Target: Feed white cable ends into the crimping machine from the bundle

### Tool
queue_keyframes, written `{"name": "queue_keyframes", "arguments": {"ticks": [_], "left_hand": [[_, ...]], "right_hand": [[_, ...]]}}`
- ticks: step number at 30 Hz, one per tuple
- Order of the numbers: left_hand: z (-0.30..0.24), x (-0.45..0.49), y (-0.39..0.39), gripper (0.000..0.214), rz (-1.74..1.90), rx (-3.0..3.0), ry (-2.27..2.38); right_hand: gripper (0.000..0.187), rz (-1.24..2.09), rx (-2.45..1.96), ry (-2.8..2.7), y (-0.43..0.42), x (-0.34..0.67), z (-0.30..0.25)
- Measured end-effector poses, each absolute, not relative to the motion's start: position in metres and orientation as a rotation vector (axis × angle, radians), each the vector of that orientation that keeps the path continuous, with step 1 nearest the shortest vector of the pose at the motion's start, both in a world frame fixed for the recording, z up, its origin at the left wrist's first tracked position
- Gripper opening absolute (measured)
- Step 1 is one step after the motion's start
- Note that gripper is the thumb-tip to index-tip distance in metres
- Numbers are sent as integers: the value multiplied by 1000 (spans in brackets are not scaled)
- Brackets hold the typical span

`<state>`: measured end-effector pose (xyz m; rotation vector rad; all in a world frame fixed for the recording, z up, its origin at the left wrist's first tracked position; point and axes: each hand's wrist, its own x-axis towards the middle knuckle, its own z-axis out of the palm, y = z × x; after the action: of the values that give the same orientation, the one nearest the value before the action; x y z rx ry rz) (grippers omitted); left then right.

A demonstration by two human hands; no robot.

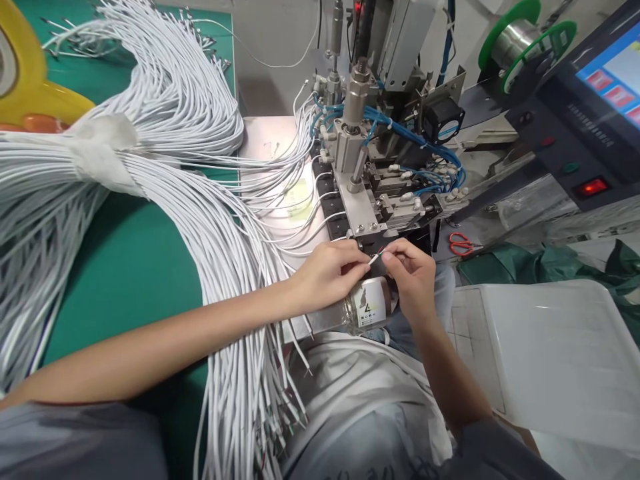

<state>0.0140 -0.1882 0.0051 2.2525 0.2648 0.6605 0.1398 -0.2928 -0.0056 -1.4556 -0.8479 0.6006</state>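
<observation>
Between thumb and forefinger, my left hand [336, 270] pinches a white cable [373, 259] close to its stripped end. Thin coloured wires, red and green among them, stick out of that end. At their tips, the thumb and fingers of my right hand [413, 270] are closed on these wires. Both hands are in front of a metal machine [356, 193] with several white cables running into its side. Just below them stands a labelled jar [371, 303]. A thick bundle of white cables [230, 280] lies under my left forearm, its loose ends hanging over my lap.
White tape [103, 150] binds the cable bundle on a green table mat [135, 260]. A yellow object [30, 73] stands at the upper left. On the right are a solder wire spool [523, 43], a control screen [615, 87], red-handled scissors [461, 244] and a white plastic bin [560, 353].
</observation>
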Motion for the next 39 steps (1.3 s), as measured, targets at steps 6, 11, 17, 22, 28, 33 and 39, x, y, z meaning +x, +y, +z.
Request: {"name": "queue_keyframes", "arguments": {"ticks": [6,11,17,22,28,33,39], "left_hand": [[3,13,-186,22,523,2414,189],[-2,15,-184,22,275,2782,189],[0,20,-184,22,98,2995,157],[2,19,-184,29,77,3011,138],[0,19,-184,34,-2,3029,139],[-1,18,-185,30,55,3032,137],[5,18,-184,31,-17,3052,174]], "right_hand": [[10,567,-1500,-931,-295,142,-7],[14,777,-1564,-1037,-293,160,-23],[16,856,-1560,-1005,-285,169,-45],[13,787,-1595,-966,-286,163,-49],[15,843,-1601,-856,-285,160,-43],[15,852,-1615,-849,-285,161,-41],[16,1022,-1612,-701,-283,164,-40]]}}
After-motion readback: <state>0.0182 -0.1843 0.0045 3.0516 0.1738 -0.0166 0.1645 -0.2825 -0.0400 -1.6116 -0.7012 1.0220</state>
